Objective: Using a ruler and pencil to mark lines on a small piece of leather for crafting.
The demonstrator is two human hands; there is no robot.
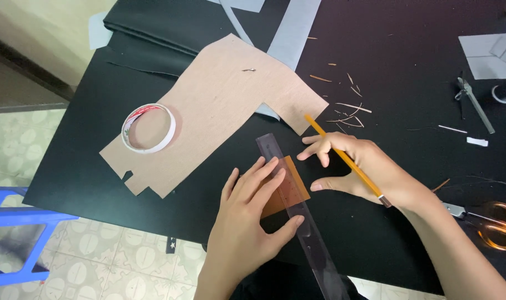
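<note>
Ruler (297, 214), clear plastic and long, lay slanted across the black tabletop (375, 233), running from near the tan sheet's corner down toward the near edge, and it crossed right over a small brown leather piece (289, 191). On top came the left hand (247, 222), fingers spread flat and pressed down on both ruler and leather, thumb hooked against the ruler's right edge (nothing gripped, just pinned). Over on the other side, the right hand (364, 169) rested just beside the ruler, holding a yellow pencil (345, 158) that lay across the back of the fingers; its far end pointed up at the tan sheet, its metal-capped end sat near the wrist. Index finger and thumb were stretched out toward the ruler's edge, the thumb tip almost at the leather, and exactly which fingers clamped the pencil could not be made out.

Behind the hands, a large tan cardboard pattern (219, 105) lay flat with a roll of white tape (148, 128) sitting on its left part. Thin brown shavings (347, 108) were scattered just beyond the right hand. Orange-handled scissors (495, 222) lay by the right forearm, well apart from the ruler. A metal tool (474, 103) and grey paper pieces (489, 55) sat at the far right. A blue stool (14, 233) stood on the tiled floor, left.
</note>
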